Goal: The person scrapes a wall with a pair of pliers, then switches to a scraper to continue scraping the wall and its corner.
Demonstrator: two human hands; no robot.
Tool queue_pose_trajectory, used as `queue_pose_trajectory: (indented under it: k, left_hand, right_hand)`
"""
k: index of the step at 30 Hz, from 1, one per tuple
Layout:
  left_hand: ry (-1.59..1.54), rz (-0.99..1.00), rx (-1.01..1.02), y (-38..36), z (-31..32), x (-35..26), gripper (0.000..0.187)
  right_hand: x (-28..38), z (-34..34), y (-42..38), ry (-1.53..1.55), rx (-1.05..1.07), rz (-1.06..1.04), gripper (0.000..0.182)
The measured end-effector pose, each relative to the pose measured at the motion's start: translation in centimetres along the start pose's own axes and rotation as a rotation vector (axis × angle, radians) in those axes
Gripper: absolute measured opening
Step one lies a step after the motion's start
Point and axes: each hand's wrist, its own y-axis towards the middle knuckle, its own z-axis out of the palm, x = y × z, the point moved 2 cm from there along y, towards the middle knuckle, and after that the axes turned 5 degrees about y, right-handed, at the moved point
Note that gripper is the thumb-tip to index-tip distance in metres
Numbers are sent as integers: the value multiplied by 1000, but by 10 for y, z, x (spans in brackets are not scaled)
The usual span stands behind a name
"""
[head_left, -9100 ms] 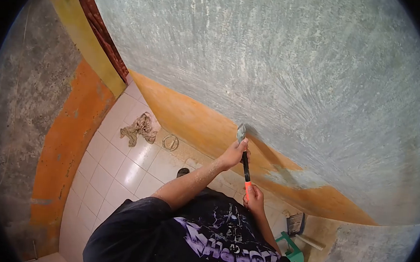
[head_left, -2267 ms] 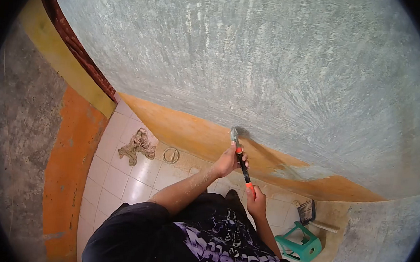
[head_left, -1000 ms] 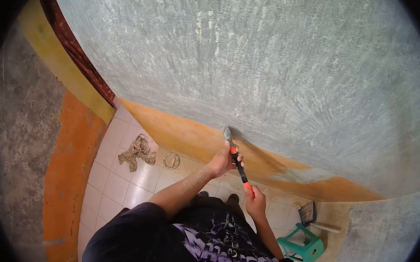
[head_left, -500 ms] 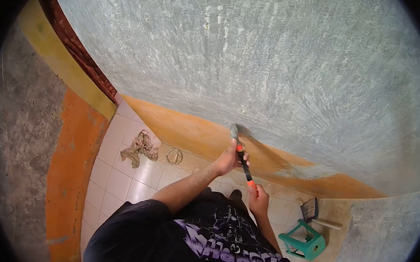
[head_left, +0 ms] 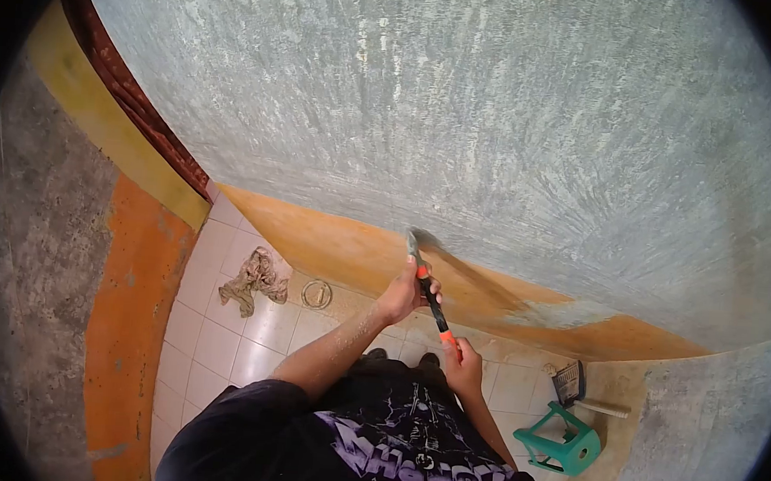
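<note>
A scraper (head_left: 435, 308) with a black and orange-red handle and a grey metal head slants across the front of my body. Its head rests at or close against the wall, where grey surface (head_left: 463, 148) meets a band of orange paint (head_left: 341, 242). My left hand (head_left: 407, 293) is wrapped around the upper handle, just below the head, with the thumb along it. Around the orange-red lower end closes my right hand (head_left: 463, 367). Pale dust specks my left forearm.
A crumpled cloth (head_left: 256, 281) and a ring-shaped item (head_left: 316, 294) lie on the tiled floor to the left. To the right, a green stool (head_left: 559, 439) lies on its side near a dark basket-like object (head_left: 569, 382). A red curtain (head_left: 136, 98) hangs at upper left.
Both hands and the scraper have shifted slightly left, with the scraper's head still by the wall's grey-orange border. The view has tilted a little, and a second shoe now shows.
</note>
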Motion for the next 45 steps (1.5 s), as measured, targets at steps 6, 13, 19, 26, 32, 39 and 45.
queue_pose_trajectory:
  k: [6,13,19,26,32,39,45]
  left_hand:
    - [70,-54,80,13,17,14,54]
    - [13,-39,31,15,32,16,51]
    - [-272,61,-104,16,55,15,41]
    - [-331,133,-97,23,54,26,40]
    - [-326,139,-75,27,56,40,39]
    - [-169,121,-37,27,40,39,44]
    - [48,79,-35,24,30,30,41]
  right_hand:
    - [-38,-14,-10,237,84,85,23]
    - [-37,-42,-1,216,161,87,26]
    - [-18,-55,12,509,380,326,23]
    - [-34,-60,24,649,593,454,31]
    - [-54,-55,17,496,355,348,29]
    - [-55,-56,20,412,259,352,33]
    - [-31,-64,20,401,248,351,34]
